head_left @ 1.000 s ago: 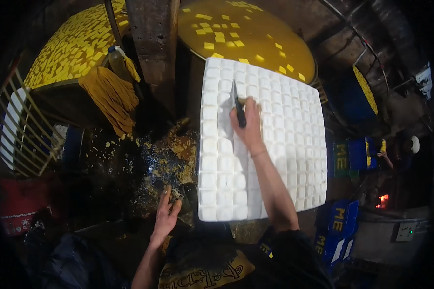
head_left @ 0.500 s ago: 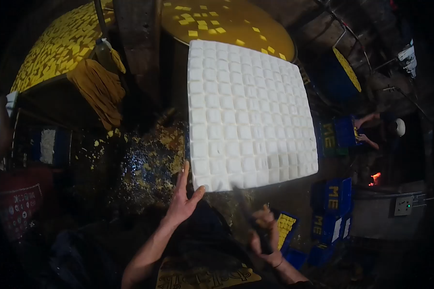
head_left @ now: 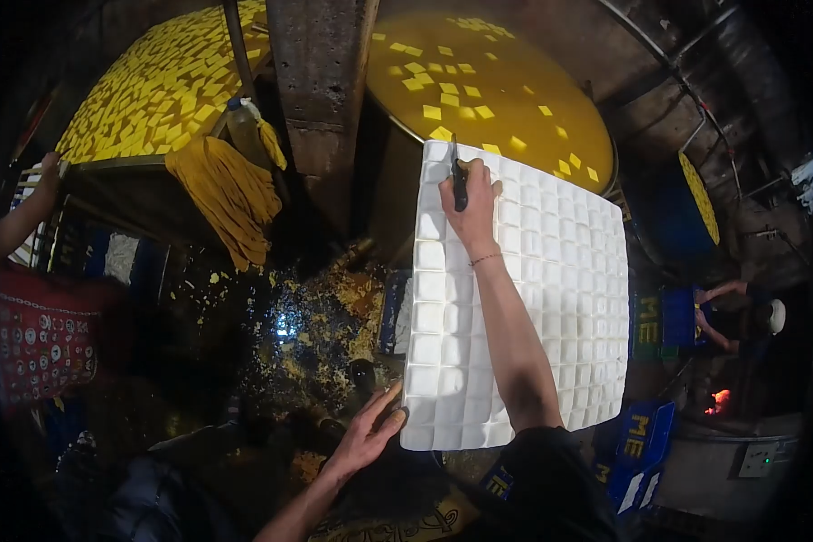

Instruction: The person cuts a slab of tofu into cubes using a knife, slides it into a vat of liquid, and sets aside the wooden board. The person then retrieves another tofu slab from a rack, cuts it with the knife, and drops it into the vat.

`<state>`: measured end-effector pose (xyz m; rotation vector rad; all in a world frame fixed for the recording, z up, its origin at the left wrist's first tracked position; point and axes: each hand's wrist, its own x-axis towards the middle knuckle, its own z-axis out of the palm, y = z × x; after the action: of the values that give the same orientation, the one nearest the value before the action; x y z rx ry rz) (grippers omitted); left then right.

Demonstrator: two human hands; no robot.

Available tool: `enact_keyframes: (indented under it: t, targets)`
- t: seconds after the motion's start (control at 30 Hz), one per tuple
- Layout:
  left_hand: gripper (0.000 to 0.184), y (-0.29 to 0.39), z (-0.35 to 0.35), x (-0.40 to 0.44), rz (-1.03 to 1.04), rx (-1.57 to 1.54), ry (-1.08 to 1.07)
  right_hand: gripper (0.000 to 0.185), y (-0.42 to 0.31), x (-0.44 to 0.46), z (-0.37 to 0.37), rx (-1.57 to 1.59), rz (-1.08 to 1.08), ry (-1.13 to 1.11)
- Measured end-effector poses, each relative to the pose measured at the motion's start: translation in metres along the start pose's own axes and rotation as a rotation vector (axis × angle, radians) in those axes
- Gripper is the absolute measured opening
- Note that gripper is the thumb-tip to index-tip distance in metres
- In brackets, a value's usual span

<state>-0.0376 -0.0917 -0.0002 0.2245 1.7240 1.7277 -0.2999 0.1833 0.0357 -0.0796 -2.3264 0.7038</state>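
A large white slab of tofu (head_left: pixel 565 289), marked in a grid of squares, lies in front of me. My right hand (head_left: pixel 472 203) is closed round the black handle of a knife (head_left: pixel 461 187) above the slab's far left corner. The blade points away from me, over the far edge. My left hand (head_left: pixel 368 436) rests at the slab's near left edge, its fingers stretched out and touching the side. My right forearm crosses over the slab and hides some of its squares.
Behind the slab stands a round vat (head_left: pixel 515 81) of yellow liquid with yellow tofu squares. A yellow cloth (head_left: pixel 221 194) hangs beside another tofu-filled vat (head_left: pixel 163 90). Blue crates (head_left: pixel 640 438) stand at right. One person (head_left: pixel 723 316) works at far right; another's arm (head_left: pixel 23 217) shows at left.
My right hand has moved with the knife from the near side of the slab to its far left corner. My left hand stays by the near left edge. The view has shifted.
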Motion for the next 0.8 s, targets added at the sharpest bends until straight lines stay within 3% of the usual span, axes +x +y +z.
enact_keyframes:
  t: [0.17, 0.27, 0.3, 0.43, 0.47, 0.6, 0.67, 0.73, 0.8]
  targets:
    - [0.051, -0.012, 0.004, -0.009, 0.128, -0.125, -0.012, 0.025, -0.014, -0.048, -0.032, -0.013, -0.055, -0.084]
    - [0.054, -0.018, 0.008, -0.022, 0.129, 0.014, -0.008, 0.024, -0.046, -0.124, -0.069, 0.021, -0.085, -0.115]
    - [0.055, -0.028, 0.009, -0.023, 0.218, 0.075, -0.012, 0.024, -0.06, -0.155, -0.084, 0.047, -0.009, -0.14]
    - [0.058, -0.034, 0.016, -0.036, 0.163, 0.06, -0.037, 0.039, -0.126, -0.267, -0.157, 0.057, 0.017, -0.244]
    - [0.058, -0.046, 0.015, -0.033, 0.27, 0.289, -0.009, 0.044, -0.14, -0.297, -0.173, 0.004, 0.045, -0.276]
    - [0.059, -0.035, 0.024, -0.036, 0.233, 0.087, -0.03, 0.038, -0.185, -0.388, -0.242, 0.075, 0.148, -0.332]
    - [0.068, -0.031, 0.026, -0.038, 0.189, -0.041, -0.045, 0.035, -0.196, -0.407, -0.274, 0.168, 0.246, -0.454]
    - [0.075, -0.025, 0.033, -0.041, 0.217, 0.08, 0.002, 0.033, -0.189, -0.418, -0.294, 0.388, 0.375, -0.46]
    - [0.083, -0.025, 0.045, -0.044, 0.234, 0.194, 0.081, 0.03, -0.173, -0.396, -0.314, 0.515, 0.31, -0.424]
